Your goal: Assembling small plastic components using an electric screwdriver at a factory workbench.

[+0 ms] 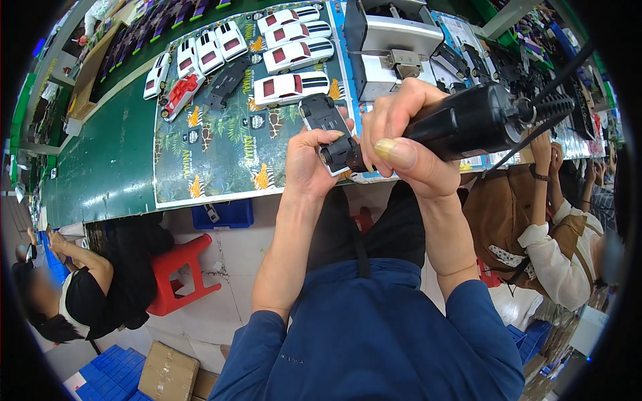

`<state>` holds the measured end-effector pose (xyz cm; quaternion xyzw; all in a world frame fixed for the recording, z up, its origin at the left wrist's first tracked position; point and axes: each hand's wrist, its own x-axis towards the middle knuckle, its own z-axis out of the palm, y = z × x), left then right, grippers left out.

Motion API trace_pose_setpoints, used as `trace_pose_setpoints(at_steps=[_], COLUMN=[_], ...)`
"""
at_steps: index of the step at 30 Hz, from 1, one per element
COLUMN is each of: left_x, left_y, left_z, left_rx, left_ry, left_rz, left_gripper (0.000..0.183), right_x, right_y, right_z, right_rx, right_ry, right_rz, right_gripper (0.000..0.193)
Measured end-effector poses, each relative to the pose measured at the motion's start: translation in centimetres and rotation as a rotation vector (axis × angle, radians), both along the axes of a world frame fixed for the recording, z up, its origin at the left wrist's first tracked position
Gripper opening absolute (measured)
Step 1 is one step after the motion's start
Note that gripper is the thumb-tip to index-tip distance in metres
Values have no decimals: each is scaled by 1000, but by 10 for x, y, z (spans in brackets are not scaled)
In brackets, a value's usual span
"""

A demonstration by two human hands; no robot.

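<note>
**Left hand pinches an upturned toy car; right hand grips a black power tool**

You have the toy car near the middle of the frame, above the front edge of the table, its black underside facing up. Your left hand pinches it, the thumb lying over its side. Your right hand is wrapped round the power tool, fingers and thumb closed about its front part; the tool lies tilted, its cord running off toward the upper right. Its front end points at the lower part of the car, but your fingers cover much of that spot, so you cannot tell whether the tip touches.

Beyond your left hand, a patterned mat covers part of the green table. On it, at upper centre, four white toy cars stand in a column; more white cars sit to their left, with a red-and-white car part and a black car base just below. A metal fixture stands at the top, right of the mat. A red stool is at lower left, beside a seated co-worker; another co-worker sits at right.
</note>
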<state>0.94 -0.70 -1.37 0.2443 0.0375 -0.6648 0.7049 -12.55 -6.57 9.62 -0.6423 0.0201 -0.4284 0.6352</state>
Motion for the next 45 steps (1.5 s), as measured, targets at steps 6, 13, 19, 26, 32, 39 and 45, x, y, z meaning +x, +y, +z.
trace_pose_setpoints(at_steps=[6, 13, 19, 26, 32, 39, 45], left_x=[-1, 20, 89, 232, 162, -89, -157], left_y=[1, 15, 32, 150, 91, -51, -154], left_z=[11, 20, 28, 48, 41, 55, 96], left_rx=[-232, -223, -418, 461, -44, -594, -571], left_ry=[73, -542, -2588, -3101, -2666, -2040, -2560], left_rz=[-21, -24, -90, -267, 390, 89, -331], left_gripper=[35, 45, 87, 102, 49, 36, 44], right_x=[-18, -43, -66, -88, -120, -170, -223], right_y=[-2, 2, -1, -15, -12, -9, -9], right_z=[9, 20, 23, 17, 19, 31, 46], right_rx=[1, -12, -66, -88, -54, -36, -116], right_ry=[-162, -224, -257, -248, -229, -261, -260], right_rz=[95, 2, -7, -46, -177, -145, -25], right_gripper=[20, 26, 27, 29, 28, 32, 38])
